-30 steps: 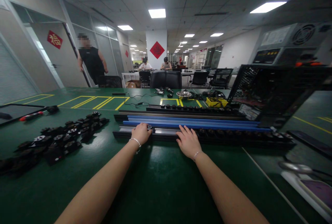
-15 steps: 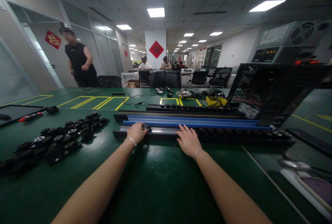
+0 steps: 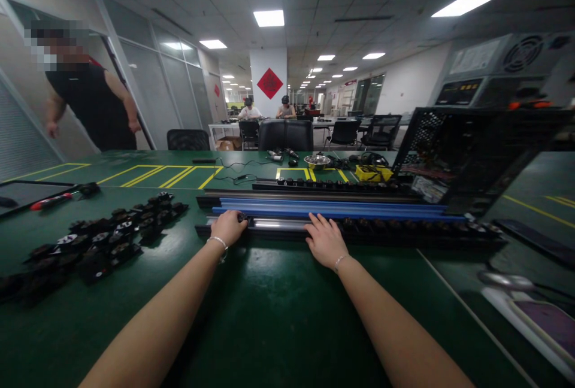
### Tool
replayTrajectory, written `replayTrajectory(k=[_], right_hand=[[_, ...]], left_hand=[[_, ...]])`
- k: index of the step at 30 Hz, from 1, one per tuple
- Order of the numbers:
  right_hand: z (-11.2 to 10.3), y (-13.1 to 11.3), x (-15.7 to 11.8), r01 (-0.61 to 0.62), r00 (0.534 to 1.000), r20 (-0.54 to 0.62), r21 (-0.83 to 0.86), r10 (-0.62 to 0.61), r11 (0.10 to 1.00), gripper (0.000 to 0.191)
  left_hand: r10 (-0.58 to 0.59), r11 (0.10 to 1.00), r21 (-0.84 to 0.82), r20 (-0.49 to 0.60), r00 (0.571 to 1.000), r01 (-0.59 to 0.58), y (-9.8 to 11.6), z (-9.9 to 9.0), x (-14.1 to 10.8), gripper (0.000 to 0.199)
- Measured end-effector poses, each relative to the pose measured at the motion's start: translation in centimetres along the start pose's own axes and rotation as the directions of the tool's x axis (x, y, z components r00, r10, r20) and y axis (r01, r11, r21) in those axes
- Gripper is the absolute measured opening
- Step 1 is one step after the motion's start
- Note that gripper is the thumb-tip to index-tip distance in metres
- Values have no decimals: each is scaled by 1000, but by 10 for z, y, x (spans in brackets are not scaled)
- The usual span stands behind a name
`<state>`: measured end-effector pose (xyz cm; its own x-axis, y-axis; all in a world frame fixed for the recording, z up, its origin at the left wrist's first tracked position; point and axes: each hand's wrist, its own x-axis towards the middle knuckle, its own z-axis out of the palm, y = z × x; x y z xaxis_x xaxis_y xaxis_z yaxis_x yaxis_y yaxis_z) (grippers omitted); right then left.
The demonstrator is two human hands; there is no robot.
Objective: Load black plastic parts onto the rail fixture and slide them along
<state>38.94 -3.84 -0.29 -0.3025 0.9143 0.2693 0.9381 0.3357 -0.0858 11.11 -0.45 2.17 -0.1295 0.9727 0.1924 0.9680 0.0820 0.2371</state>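
A long rail (image 3: 278, 224) lies across the green table (image 3: 278, 310), with a row of small black parts seated along its right half (image 3: 417, 227). My left hand (image 3: 229, 227) is closed around a small black part (image 3: 242, 218) at the rail's left end. My right hand (image 3: 326, 241) rests flat with fingers spread on the rail's front edge, near its middle. Blue rails (image 3: 332, 208) and a further black rail (image 3: 314, 186) lie just behind.
A heap of loose black parts (image 3: 99, 238) lies at the left. A black mesh case (image 3: 476, 154) stands at the right, a grey machine (image 3: 503, 70) behind it. A person in black (image 3: 87, 100) walks at far left. Two people sit at a distant table.
My left hand has slid left along the rail with the small black part. My right hand has stayed put. The person in black has walked left and closer.
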Motion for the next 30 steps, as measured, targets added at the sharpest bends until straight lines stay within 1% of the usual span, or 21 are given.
replayTrajectory(k=[9,16,22,30], right_hand=[[2,0,-1,1,1000,-3,-13,-1,1000,34],[4,1,-1,13,999,-34,-17,-14,1000,35],[3,1,-1,10,1000,-25,-13,-11,1000,35],[3,1,-2,15,999,-32,-27,-16,1000,36]], left_hand=[[-38,999,24,4,999,37,-7,-4,1,41],[-60,997,39,5,998,60,-19,-6,4,41],[-73,996,57,7,997,73,-28,-7,6,40],[-101,993,70,22,995,99,-36,-13,7,40]])
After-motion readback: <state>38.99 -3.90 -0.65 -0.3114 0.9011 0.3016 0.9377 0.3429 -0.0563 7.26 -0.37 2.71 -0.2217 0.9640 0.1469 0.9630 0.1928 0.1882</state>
